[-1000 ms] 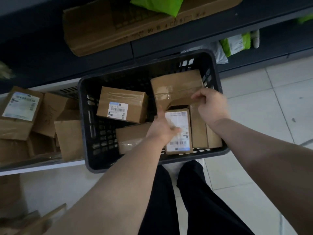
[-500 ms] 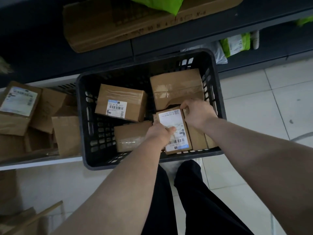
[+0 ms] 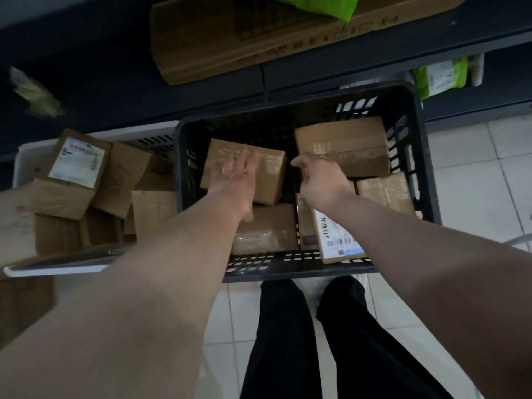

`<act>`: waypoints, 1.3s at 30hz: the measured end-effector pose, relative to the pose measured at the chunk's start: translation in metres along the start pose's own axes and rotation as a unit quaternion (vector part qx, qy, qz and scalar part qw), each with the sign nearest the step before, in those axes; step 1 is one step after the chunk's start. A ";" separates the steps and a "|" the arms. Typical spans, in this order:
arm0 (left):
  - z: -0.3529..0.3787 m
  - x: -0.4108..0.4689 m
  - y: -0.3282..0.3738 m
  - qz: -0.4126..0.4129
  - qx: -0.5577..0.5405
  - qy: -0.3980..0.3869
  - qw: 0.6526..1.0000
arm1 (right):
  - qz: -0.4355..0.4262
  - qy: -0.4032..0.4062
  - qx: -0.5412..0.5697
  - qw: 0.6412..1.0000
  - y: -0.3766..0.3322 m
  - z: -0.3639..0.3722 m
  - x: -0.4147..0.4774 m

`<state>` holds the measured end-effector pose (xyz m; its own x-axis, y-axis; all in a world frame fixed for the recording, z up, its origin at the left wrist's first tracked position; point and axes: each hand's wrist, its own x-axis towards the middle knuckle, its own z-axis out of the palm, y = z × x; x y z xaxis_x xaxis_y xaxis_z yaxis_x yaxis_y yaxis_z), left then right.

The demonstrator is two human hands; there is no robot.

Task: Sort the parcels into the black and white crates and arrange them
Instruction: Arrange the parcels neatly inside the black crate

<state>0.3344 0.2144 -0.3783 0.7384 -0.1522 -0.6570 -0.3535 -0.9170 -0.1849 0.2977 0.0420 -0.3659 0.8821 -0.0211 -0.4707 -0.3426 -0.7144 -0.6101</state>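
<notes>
The black crate holds several brown cardboard parcels. My left hand lies flat, fingers spread, on the parcel at the crate's back left. My right hand hovers beside that parcel's right edge with loosely curled fingers that hold nothing. Under my right wrist a labelled parcel stands against the crate's front wall. A larger taped parcel lies at the back right. The white crate on the left holds several more parcels, one of them a labelled box.
A dark shelf unit runs behind the crates, with a long flat carton and green mailer bags on it. My legs in black trousers stand on the white tiled floor in front of the black crate.
Both hands let go of the labelled parcel, which now rests at the crate's front. My left hand moved up onto the back-left parcel, and my right hand moved up beside it.
</notes>
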 end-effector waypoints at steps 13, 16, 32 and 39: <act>0.011 0.036 -0.037 0.096 0.045 0.077 0.991 | 0.045 0.078 0.040 0.995 -0.015 0.034 0.013; 0.023 0.019 -0.032 0.059 0.053 0.012 0.997 | 0.060 0.060 0.031 0.996 -0.022 0.032 0.009; 0.017 -0.023 -0.015 0.055 0.083 0.093 0.991 | 0.042 0.059 -0.006 0.997 -0.002 0.036 -0.005; 0.027 -0.032 0.000 0.064 0.011 -0.009 0.998 | 0.035 0.046 -0.004 0.998 -0.007 0.034 -0.006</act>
<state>0.2952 0.2294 -0.3774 0.6764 -0.2613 -0.6887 -0.4575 -0.8818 -0.1147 0.2833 0.0706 -0.3802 0.8821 -0.1358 -0.4511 -0.4025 -0.7147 -0.5720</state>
